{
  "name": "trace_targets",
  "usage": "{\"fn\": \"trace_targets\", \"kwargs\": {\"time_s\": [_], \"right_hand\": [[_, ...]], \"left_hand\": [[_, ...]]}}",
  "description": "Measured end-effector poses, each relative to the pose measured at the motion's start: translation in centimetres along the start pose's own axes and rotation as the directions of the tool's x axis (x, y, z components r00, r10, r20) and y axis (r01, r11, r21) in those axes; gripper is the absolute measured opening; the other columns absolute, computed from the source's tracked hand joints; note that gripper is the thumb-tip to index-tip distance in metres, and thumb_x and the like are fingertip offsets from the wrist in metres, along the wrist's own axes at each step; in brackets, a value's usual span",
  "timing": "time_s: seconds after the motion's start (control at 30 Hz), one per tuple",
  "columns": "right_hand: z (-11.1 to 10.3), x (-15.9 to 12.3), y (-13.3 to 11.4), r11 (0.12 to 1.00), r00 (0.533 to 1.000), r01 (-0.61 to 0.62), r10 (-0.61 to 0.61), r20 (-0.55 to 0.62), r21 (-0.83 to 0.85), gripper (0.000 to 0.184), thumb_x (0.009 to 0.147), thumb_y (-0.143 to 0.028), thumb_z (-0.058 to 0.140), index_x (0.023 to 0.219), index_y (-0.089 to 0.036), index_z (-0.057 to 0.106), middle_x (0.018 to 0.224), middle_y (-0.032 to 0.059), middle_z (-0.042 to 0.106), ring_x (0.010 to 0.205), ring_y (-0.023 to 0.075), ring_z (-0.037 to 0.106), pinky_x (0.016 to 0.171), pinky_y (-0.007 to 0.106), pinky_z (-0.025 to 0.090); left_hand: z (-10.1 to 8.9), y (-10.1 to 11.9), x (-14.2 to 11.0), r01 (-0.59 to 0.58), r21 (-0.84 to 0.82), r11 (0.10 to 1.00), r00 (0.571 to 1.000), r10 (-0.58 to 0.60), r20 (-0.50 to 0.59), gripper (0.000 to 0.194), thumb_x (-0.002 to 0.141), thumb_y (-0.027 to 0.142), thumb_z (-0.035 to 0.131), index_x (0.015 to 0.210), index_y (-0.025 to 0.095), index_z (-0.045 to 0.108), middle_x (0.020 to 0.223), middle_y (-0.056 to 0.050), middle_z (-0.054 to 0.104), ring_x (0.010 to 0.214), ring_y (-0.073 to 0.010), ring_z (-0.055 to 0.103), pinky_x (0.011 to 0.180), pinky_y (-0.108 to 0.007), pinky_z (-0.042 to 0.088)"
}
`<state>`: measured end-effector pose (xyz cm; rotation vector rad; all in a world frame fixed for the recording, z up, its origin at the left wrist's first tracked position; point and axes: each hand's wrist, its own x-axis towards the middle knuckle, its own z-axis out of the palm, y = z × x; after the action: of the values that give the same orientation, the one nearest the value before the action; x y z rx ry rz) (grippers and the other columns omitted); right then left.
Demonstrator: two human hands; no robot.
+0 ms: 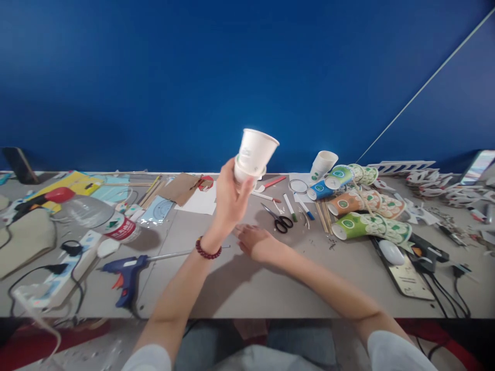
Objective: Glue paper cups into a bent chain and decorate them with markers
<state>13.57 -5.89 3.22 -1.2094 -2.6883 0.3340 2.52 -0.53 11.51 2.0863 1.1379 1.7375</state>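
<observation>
My left hand (230,198), with a dark red bead bracelet on its wrist, is raised above the table. Its fingers wrap around the lower one of two white paper cups; the upper paper cup (257,149) sits tilted in it, mouth upward. My right hand (255,242) rests palm down on the table below, fingers stretched out, holding nothing. Close to its right lie black-handled scissors (281,221), and a green-capped marker (290,207) is just beyond them.
A blue glue gun (126,273), power strip (67,273) and plastic bottle (102,219) lie at left. To the right are stacked white cups (324,164), bundled patterned cups (371,226) and a black glue gun (429,252). A blue wall (185,87) stands behind.
</observation>
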Motion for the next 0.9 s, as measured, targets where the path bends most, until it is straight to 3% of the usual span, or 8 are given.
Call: {"fn": "trace_targets", "kwargs": {"time_s": [0.07,0.17,0.3,0.43,0.6,0.77,0.83,0.9], "right_hand": [[0.7,-1.4,-0.3,0.998,0.994,0.041,-0.044,0.101,0.037,0.041,0.093,-0.024,0.048,0.132,-0.010,0.051,0.139,0.0173,0.053,0.130,0.0236,0.048,0.106,0.039,0.042],[2.0,-3.7,-0.8,0.995,0.992,0.049,-0.059,0.110,0.086,0.055,0.094,-0.033,0.046,0.141,-0.006,0.041,0.150,0.0183,0.036,0.141,0.0261,0.031,0.117,0.042,0.026],[3.1,-6.1,-1.6,0.989,0.991,0.030,-0.048,0.123,0.147,0.066,0.094,-0.043,0.041,0.146,-0.003,0.032,0.155,0.0182,0.027,0.145,0.0272,0.020,0.121,0.043,0.016],[2.8,-7.4,-2.5,0.973,0.976,0.030,-0.078,0.202,0.230,0.077,0.091,-0.048,0.040,0.150,-0.001,0.021,0.157,0.0183,0.014,0.147,0.0277,0.011,0.121,0.044,0.011],[2.2,-9.3,-3.3,0.925,0.932,0.100,-0.216,0.291,0.366,0.087,0.087,-0.049,0.046,0.150,0.000,0.013,0.157,0.0188,0.004,0.147,0.0262,0.002,0.121,0.042,0.007],[2.5,-10.0,-2.8,0.890,0.910,0.212,-0.331,0.251,0.403,0.074,0.091,-0.044,0.041,0.151,-0.006,0.019,0.157,0.0142,0.015,0.147,0.0225,0.012,0.121,0.039,0.011],[2.7,-9.2,-1.8,0.923,0.936,0.196,-0.277,0.219,0.332,0.067,0.094,-0.041,0.039,0.151,-0.009,0.023,0.156,0.0130,0.023,0.145,0.0231,0.021,0.121,0.040,0.015],[2.7,-8.0,-0.6,0.972,0.978,0.101,-0.136,0.159,0.211,0.064,0.094,-0.040,0.038,0.149,-0.008,0.027,0.154,0.0150,0.029,0.142,0.0257,0.029,0.118,0.043,0.022]], "left_hand": [[-1.2,-0.7,1.0,0.030,-0.069,0.997,0.997,-0.034,-0.070,0.055,0.091,0.055,0.043,0.131,0.018,0.041,0.127,-0.016,0.054,0.114,-0.0253,0.054,0.093,-0.038,0.044],[-2.0,-1.5,1.7,0.055,-0.137,0.989,0.990,-0.072,-0.120,0.053,0.091,0.058,0.040,0.129,0.021,0.044,0.127,-0.014,0.053,0.116,-0.0252,0.053,0.096,-0.039,0.043],[-2.0,-2.2,1.8,0.119,-0.222,0.968,0.985,-0.143,-0.092,0.052,0.090,0.060,0.039,0.127,0.024,0.046,0.128,-0.013,0.053,0.117,-0.0253,0.054,0.096,-0.040,0.044],[-1.8,-2.4,1.8,0.196,-0.283,0.939,0.974,-0.220,-0.052,0.052,0.090,0.060,0.039,0.127,0.024,0.046,0.127,-0.013,0.053,0.117,-0.0253,0.054,0.095,-0.040,0.046],[-1.9,-2.6,1.9,0.221,-0.309,0.925,0.970,-0.241,-0.028,0.050,0.091,0.059,0.039,0.126,0.024,0.046,0.126,-0.013,0.053,0.116,-0.0239,0.054,0.094,-0.038,0.047],[-2.0,-2.4,1.9,0.265,-0.361,0.894,0.956,-0.294,-0.027,0.051,0.088,0.061,0.043,0.123,0.024,0.049,0.125,-0.012,0.055,0.116,-0.0242,0.054,0.096,-0.039,0.046],[-2.0,-2.1,1.8,0.289,-0.385,0.877,0.951,-0.309,0.008,0.050,0.089,0.061,0.042,0.121,0.024,0.050,0.125,-0.012,0.055,0.118,-0.0246,0.054,0.097,-0.038,0.045],[-2.0,-1.8,1.8,0.322,-0.412,0.852,0.942,-0.330,0.053,0.048,0.090,0.061,0.041,0.118,0.023,0.052,0.125,-0.011,0.056,0.120,-0.0249,0.053,0.098,-0.038,0.043]]}}
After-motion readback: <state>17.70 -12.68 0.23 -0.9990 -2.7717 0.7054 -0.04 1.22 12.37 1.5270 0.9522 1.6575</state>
